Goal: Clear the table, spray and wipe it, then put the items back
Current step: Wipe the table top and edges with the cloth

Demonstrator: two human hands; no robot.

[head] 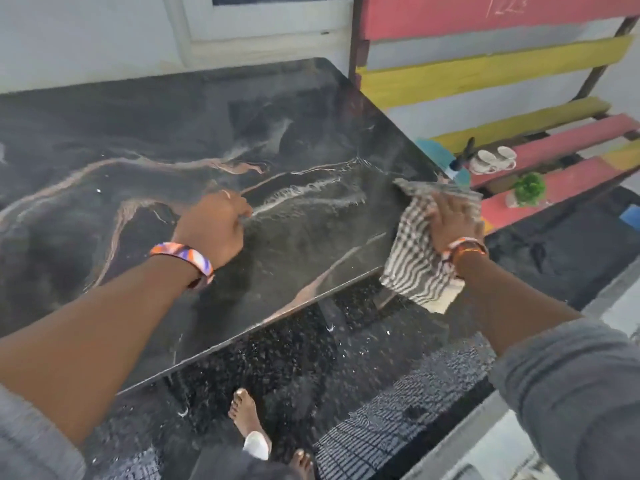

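The right hand (453, 216) is pressing flat, fingers spread, on a striped cloth (420, 251) at the black marble table's (138, 140) right corner; the cloth's long axis is running near-to-far, its near end overhanging the edge. The left hand (214, 226) is resting on the tabletop, seemingly clenched, holding nothing.

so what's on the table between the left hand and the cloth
Nothing stands there. In the head view the stretch of table between the left hand and the striped cloth is bare dark marble with wet, soapy streaks.
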